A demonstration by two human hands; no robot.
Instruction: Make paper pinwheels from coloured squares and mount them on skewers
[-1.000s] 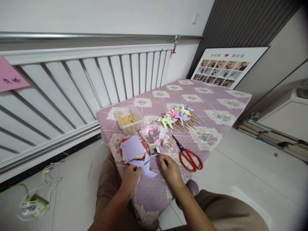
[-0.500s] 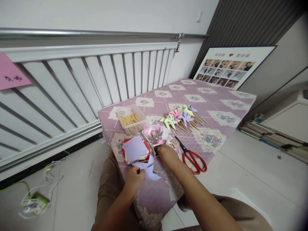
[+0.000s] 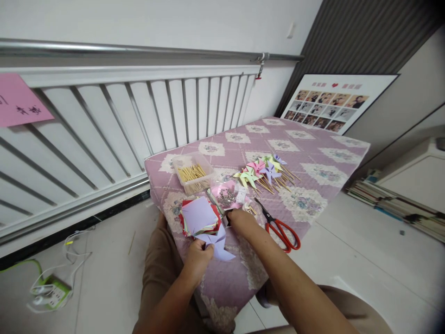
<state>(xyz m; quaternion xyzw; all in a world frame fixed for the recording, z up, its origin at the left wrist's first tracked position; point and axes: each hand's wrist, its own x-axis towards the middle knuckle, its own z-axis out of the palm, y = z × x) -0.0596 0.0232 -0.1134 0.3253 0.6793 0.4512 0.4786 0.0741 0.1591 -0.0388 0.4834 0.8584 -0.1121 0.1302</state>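
Note:
My left hand (image 3: pixel 199 257) pinches a purple paper pinwheel (image 3: pixel 219 246) near the table's close edge. Behind it lies a stack of square paper sheets (image 3: pixel 199 215), purple on top with red edges below. My right hand (image 3: pixel 240 221) is closed at a small dark and white object (image 3: pixel 227 217) beside the stack; its fingertips are hidden. Just beyond is a clear bag of small metal pins (image 3: pixel 225 195) on pink paper. Some short pale pieces (image 3: pixel 249 208) lie beside it. Red-handled scissors (image 3: pixel 282 232) rest to the right of that hand.
A clear plastic box (image 3: pixel 193 174) of thin wooden sticks stands near the radiator (image 3: pixel 181 111). Finished pinwheels on sticks (image 3: pixel 266 171) lie in a pile on the patterned tablecloth (image 3: pixel 306 199). A photo board (image 3: pixel 333 99) leans behind the table. A power strip (image 3: pixel 57 292) is on the floor.
The view has shifted slightly, so everything sits a little lower and to the right. Both hands keep nearly the same places and hold.

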